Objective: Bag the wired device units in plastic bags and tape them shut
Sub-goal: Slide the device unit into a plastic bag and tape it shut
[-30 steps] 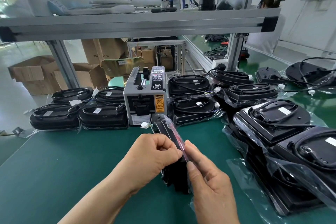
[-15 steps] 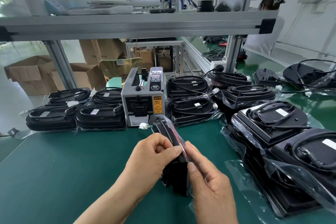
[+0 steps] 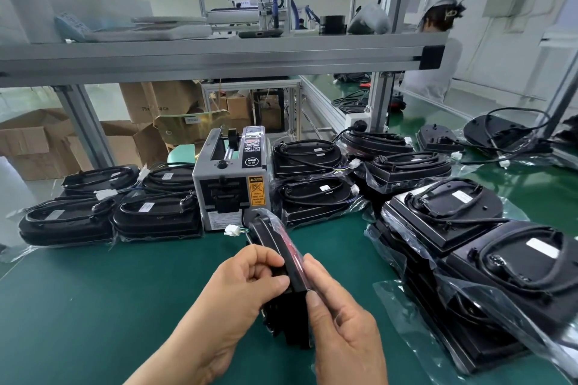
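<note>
Between the two hands, over the green mat [image 3: 109, 291], one wired device unit [image 3: 272, 237] stands on its edge inside a clear plastic bag [image 3: 289, 244].

1. Left hand [image 3: 247, 287]: fingers curled, thumb and fingertips pinching the left face of the unit near its upper edge.
2. Right hand [image 3: 341, 331]: thumb laid along the right face, pressing the bag film against the unit, with the other fingers curled behind it.
3. Long axis: runs away from the person. The far end points at the tape dispenser [image 3: 230, 187], and the near end is lowest, hidden between the palms.
4. A white connector [image 3: 233, 231] lies on the mat just beside the far end, in front of the dispenser.

Judgement: the bag is being folded closed and taping is not yet done. The dispenser lies directly beyond the unit and slightly to the left, so the left hand is nearer to its outlet. Whether a cut strip waits there cannot be told.

Sealed units [image 3: 156, 216] lie in rows left of the dispenser. A taller stack of bagged units [image 3: 469, 228] sits to the right.
</note>
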### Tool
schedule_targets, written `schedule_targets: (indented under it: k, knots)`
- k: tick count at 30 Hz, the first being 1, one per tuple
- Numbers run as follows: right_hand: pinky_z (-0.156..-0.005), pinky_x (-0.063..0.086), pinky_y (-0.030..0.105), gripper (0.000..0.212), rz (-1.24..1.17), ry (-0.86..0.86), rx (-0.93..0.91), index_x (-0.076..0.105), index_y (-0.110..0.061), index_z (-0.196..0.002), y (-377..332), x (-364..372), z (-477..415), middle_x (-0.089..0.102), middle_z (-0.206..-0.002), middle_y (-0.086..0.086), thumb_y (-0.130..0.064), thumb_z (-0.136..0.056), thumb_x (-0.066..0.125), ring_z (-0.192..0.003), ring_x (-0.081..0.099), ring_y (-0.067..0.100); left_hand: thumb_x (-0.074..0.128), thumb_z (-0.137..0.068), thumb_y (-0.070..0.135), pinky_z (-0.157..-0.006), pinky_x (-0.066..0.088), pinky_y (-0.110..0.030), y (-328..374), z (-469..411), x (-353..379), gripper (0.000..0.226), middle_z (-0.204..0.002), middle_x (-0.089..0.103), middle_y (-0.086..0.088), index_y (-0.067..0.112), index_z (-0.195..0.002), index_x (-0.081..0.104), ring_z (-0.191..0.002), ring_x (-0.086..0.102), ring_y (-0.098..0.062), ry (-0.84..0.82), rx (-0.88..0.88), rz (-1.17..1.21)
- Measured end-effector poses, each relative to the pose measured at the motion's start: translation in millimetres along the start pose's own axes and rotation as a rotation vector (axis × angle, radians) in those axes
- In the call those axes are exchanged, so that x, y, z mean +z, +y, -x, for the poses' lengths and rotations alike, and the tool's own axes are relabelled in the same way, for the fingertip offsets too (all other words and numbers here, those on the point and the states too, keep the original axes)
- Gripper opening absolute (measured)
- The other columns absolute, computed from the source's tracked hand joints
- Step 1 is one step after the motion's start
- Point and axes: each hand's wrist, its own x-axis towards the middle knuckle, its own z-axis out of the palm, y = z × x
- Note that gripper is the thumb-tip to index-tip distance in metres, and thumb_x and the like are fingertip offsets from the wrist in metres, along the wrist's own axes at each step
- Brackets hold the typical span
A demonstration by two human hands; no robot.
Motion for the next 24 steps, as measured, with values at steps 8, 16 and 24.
schedule_targets:
  k: [8,16,24]
  knots:
    - [-0.095,0.042,0.005,0.056,0.021,-0.002,0.035,0.071,-0.032,-0.115,-1.2,0.1,0.2,0.068,-0.122,-0.024,0.016,-0.088,0.059,-0.119,0.058,-0.009,0.067,-0.077,-0.004,-0.048,0.037,-0.015,-3.0,3.2,18.2,0.026,-0.061,0.047,0.008,0.019,-0.088,0.063,-0.045,0.040,-0.003,0.166,0.073,-0.214]
    - [-0.084,0.043,0.000,0.045,0.028,-0.082,0.133,0.072,-0.029,-0.117,-17.8,-3.0,1.2,0.069,-0.118,-0.026,-0.001,-0.082,0.073,-0.109,0.059,-0.016,0.071,-0.068,-0.011,-0.053,0.037,-0.015,-8.8,9.2,11.2,0.038,-0.069,0.048,0.004,0.021,-0.087,0.063,-0.048,0.035,-0.004,0.157,0.148,-0.260]
    - [-0.081,0.043,-0.001,0.062,0.181,-0.259,0.159,0.054,-0.031,-0.140,-44.6,-28.0,-51.6,0.059,-0.129,-0.029,-0.046,-0.083,0.071,-0.111,0.053,-0.023,0.075,-0.061,0.011,-0.058,0.040,-0.018,-9.9,6.7,0.5,0.036,-0.066,0.050,0.020,0.029,-0.090,0.063,-0.055,0.040,-0.005,0.058,0.154,-0.300]
